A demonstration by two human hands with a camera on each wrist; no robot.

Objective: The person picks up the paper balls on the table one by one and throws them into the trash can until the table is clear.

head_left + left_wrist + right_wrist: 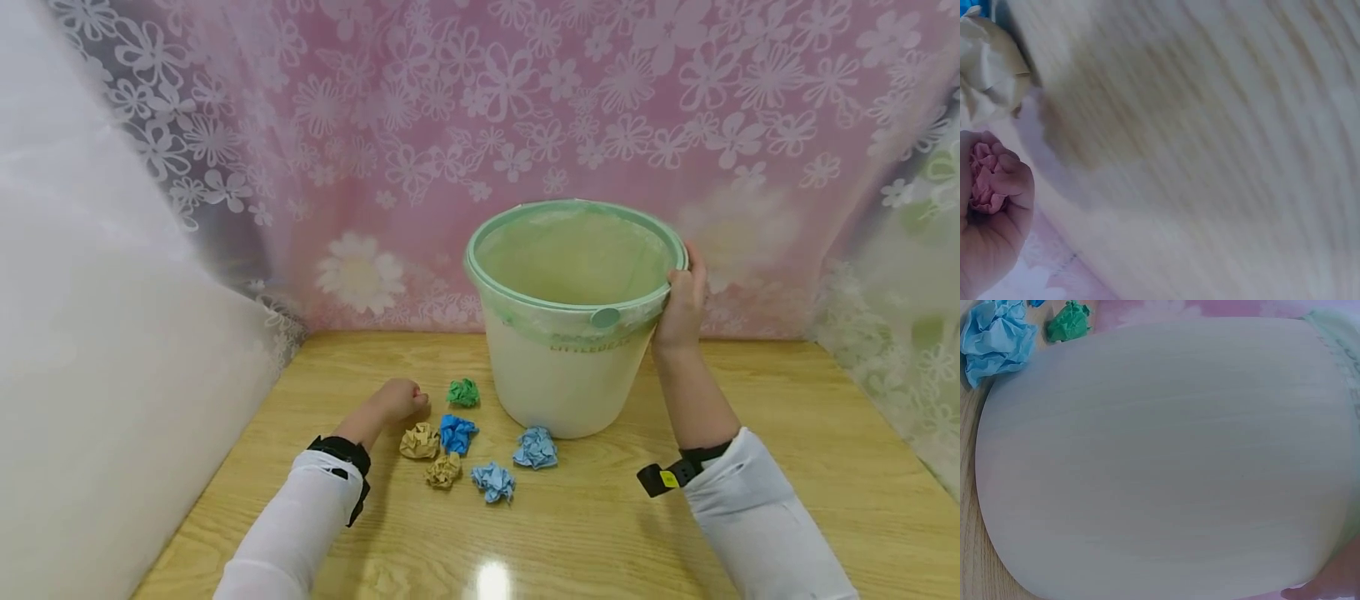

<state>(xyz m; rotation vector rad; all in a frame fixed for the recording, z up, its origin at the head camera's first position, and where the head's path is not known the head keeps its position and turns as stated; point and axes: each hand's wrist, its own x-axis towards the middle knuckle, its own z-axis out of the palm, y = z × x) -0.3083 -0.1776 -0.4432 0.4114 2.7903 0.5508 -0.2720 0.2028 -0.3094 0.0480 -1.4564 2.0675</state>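
Pink paper ball [986,184] wrapped in my left fingers [1017,182], right fingers [697,268] gripping the bucket [562,367].

My left fingers are curled in close round the crumpled ball, part of it showing between them, low over the left side of the counter [780,475]; my right ones clasp the bucket's green rim [474,265] at its right side, thumb over the edge, as it stands on the counter. Nearest my left fingers sits one tan ball [420,442], with a dark blue ball [457,434] just beside it, a second tan ball [443,472] nearer me, and a green ball [463,392] towards the bucket. One light blue ball [536,449] lies by the bucket's base, whether touching I cannot tell; another [493,482] lies nearer me.
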